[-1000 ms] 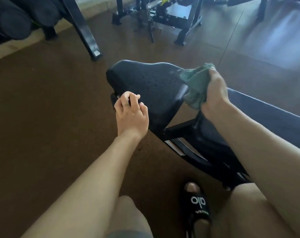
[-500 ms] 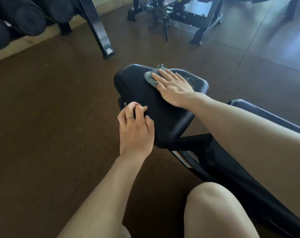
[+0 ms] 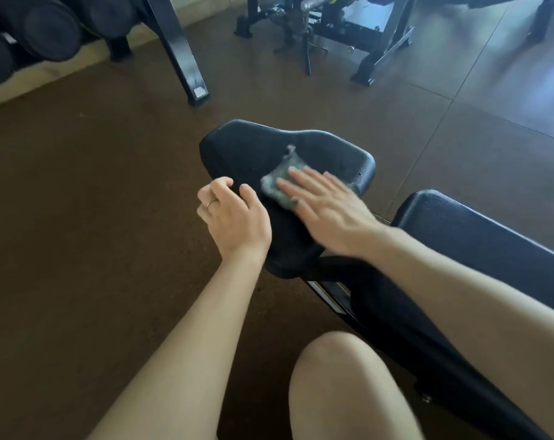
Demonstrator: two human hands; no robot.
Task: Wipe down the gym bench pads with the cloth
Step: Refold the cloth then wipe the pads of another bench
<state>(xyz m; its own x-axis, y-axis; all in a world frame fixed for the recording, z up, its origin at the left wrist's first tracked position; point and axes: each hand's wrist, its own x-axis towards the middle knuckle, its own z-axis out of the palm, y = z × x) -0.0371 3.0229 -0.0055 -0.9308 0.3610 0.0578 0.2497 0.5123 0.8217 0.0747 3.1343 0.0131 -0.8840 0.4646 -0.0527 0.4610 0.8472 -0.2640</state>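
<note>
The black seat pad (image 3: 253,147) of the gym bench sits in the middle of the view, tilted toward me. A greenish cloth (image 3: 277,182) lies on its top face. My right hand (image 3: 326,208) presses flat on the cloth with straight fingers and is blurred by motion. My left hand (image 3: 234,217), wearing a ring, grips the pad's left edge with curled fingers. The long back pad (image 3: 478,236) runs off to the right, partly hidden by my right forearm.
The bench's black frame (image 3: 380,319) runs under the pads toward my bare knee (image 3: 342,385). A black rack leg (image 3: 186,68) stands on the brown floor behind, dark weights (image 3: 37,30) at the top left, another machine's base (image 3: 358,36) at the top.
My right hand brought the cloth from beside the pad onto its top, then slid it from the far edge toward the pad's middle. My left hand stayed on the pad's left edge.
</note>
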